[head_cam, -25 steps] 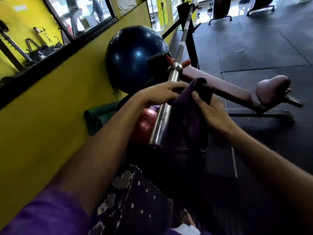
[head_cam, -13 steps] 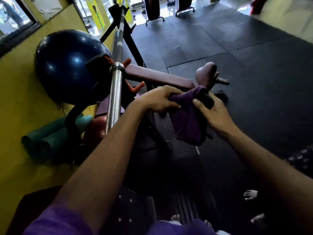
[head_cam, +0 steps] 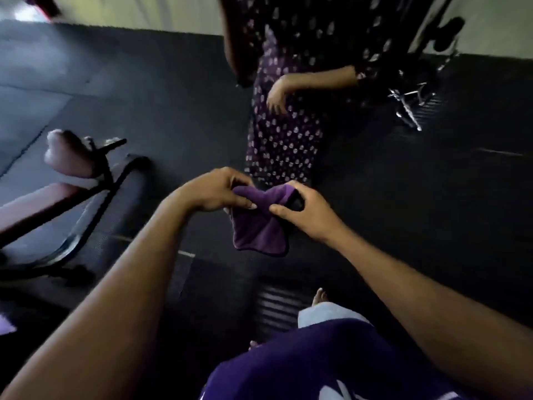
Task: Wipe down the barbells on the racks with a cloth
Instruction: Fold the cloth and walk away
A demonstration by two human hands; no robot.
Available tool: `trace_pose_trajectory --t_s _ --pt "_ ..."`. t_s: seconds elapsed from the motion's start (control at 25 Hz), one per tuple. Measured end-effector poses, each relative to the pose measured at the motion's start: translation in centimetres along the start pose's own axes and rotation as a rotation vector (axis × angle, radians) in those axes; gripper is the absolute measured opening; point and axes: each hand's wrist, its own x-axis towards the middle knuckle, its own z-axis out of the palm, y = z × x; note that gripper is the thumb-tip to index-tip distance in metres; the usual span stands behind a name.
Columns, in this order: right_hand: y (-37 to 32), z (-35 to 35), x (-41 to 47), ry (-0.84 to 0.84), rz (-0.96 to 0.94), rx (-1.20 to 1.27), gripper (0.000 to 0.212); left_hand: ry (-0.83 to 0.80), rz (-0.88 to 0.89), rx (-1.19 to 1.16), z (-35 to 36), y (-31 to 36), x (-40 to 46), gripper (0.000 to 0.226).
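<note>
Nearest, the person's purple garment and a bare foot showed at the bottom, standing on the black rubber floor. Both forearms reached forward over it.

Mid-scene, the left hand pinched the upper left corner of the purple cloth, fingers curled down onto the fabric. The right hand gripped the upper right edge, thumb and fingers clamped round a bunched fold. The cloth hung between the two hands, its lower part loose in the air above the floor, touching nothing else.

To the left, part of a bench with a maroon pad and dark frame. No barbell or rack in view.

Farther off, another person in a dark dotted dress stood just beyond the cloth, one hand hanging. Far right, some metal equipment, blurred.

Judged step: between wipes, cloth being refolded or regripped, not on any bar. Next move likely called for finding a barbell, settling the cloth in one hand, and wrapping it round the shaft. The view was motion-blurred.
</note>
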Motion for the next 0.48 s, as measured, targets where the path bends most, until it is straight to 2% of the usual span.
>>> trace_pose_trajectory --t_s 0.2,0.48 --pt "9.2 -15.9 -6.4 0.434 0.236 -0.071 0.015 -0.295 0.217 0.042 7.7 10.8 18.9 0.008" --pt "16.1 -38.1 -13.5 0.816 0.401 -0.161 0.015 -0.435 0.534 0.149 17.6 30.1 40.7 0.005"
